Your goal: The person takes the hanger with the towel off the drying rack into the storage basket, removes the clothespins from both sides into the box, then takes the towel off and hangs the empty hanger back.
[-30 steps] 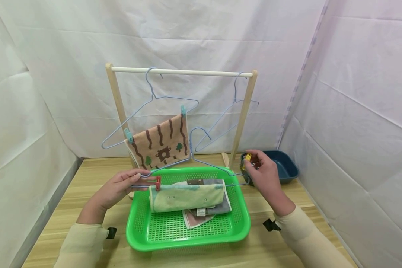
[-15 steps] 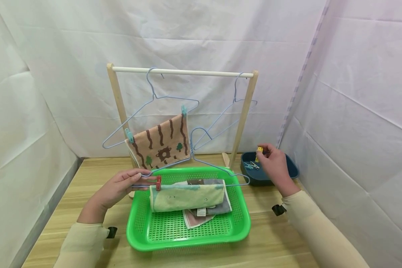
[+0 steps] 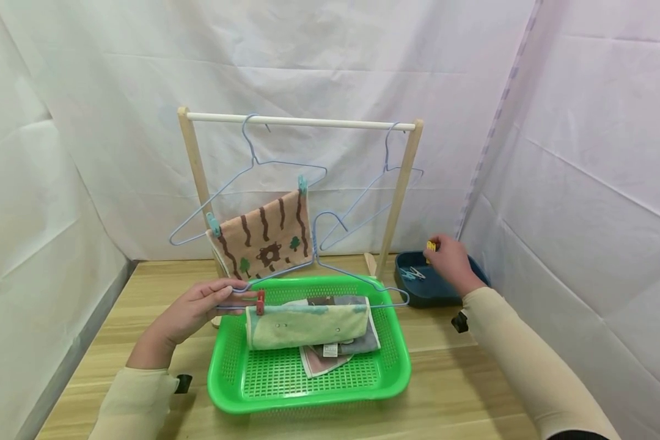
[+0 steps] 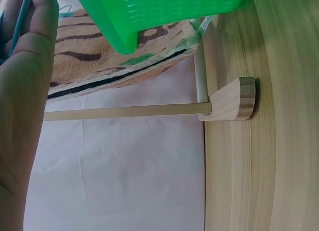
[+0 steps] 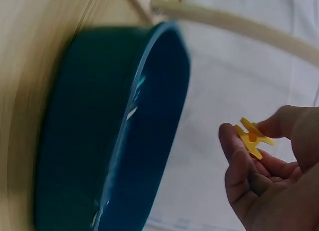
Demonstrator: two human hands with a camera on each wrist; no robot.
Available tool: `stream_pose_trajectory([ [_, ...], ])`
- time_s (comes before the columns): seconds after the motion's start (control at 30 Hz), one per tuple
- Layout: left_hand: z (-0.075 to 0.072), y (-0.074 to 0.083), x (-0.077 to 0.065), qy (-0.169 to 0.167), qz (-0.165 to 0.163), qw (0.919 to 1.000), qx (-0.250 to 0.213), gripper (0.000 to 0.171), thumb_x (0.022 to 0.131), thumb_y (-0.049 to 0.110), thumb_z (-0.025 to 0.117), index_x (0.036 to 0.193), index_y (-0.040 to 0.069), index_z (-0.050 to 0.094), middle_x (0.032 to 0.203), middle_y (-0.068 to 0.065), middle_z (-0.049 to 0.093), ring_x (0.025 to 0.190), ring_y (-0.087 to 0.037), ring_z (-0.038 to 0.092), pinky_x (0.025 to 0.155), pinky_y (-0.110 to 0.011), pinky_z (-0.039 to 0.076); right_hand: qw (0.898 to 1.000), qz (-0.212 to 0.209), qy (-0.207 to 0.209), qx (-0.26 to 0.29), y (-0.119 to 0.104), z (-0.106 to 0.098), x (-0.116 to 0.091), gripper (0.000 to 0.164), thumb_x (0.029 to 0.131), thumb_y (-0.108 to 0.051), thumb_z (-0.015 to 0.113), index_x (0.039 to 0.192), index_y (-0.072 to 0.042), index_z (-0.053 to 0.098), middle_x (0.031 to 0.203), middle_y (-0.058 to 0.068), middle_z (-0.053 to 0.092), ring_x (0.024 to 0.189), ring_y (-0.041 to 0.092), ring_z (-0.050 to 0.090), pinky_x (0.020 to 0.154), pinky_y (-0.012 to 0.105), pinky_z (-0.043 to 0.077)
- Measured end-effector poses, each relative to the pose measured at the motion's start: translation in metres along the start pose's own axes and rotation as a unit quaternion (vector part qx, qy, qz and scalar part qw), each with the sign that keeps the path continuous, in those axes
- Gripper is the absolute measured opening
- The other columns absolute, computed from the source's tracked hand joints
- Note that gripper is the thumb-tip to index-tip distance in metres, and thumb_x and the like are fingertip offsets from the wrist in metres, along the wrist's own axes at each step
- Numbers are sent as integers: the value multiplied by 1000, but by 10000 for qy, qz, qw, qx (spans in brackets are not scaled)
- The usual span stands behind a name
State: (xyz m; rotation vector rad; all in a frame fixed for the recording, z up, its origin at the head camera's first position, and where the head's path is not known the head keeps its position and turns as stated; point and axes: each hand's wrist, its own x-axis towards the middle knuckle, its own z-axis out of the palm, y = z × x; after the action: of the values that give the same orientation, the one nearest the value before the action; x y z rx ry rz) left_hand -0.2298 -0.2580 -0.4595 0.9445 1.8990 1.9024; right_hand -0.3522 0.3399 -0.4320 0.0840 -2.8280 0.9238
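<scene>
My left hand (image 3: 206, 305) holds the left end of a blue wire hanger (image 3: 291, 267) above the green basket. Over that hanger's lower bar hangs a pale yellow-green towel (image 3: 308, 328), with a red clothespin (image 3: 260, 302) clipped at its left end. The left wrist view shows the hand (image 4: 25, 91) only partly, with blue wire between the fingers. Above the dark blue bin (image 3: 434, 292), my right hand (image 3: 451, 261) pinches a yellow clothespin (image 5: 251, 139) between thumb and fingers. Light-coloured clothespins (image 3: 414, 274) lie inside the bin.
Behind the basket (image 3: 308, 402) stands a rack with a white rod (image 3: 330, 122). A brown patterned towel (image 3: 266, 235) hangs there from a hanger by two teal clothespins. Another hanger (image 3: 363, 190) hangs bare at right. More folded cloths (image 3: 371, 336) lie in the basket.
My right hand has moved right from the bin's left edge to above its middle, with the yellow clothespin. Clothespins in the bin have come into view. The left hand stays put.
</scene>
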Motion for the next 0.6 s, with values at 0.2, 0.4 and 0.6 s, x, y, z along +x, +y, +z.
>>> stream_pose_trajectory([
  [0.2,1,1,0,-2,-2,10000,5,41,122,6,31,151,-10,55,148,-13,70,134,-24,70,109,-37,59,9963,89,-501,-690,21,1,20,43,104,-12,69,135,17,63,125,35,68,101,43,71,87,57,62],
  [0.4,2,1,0,0,-25,10000,-34,41,122,6,31,151,-10,55,147,-10,71,134,-23,70,109,-36,59,9908,148,-843,-1051,35,3,34,42,103,-10,67,133,18,64,129,37,66,106,47,69,91,61,60],
  [0.6,2,1,0,26,-50,10000,-31,41,122,7,32,151,-10,56,148,-12,71,134,-23,70,109,-36,60,9842,140,-1032,-1435,47,12,46,31,103,-10,72,123,14,70,120,32,72,102,44,71,92,62,61],
])
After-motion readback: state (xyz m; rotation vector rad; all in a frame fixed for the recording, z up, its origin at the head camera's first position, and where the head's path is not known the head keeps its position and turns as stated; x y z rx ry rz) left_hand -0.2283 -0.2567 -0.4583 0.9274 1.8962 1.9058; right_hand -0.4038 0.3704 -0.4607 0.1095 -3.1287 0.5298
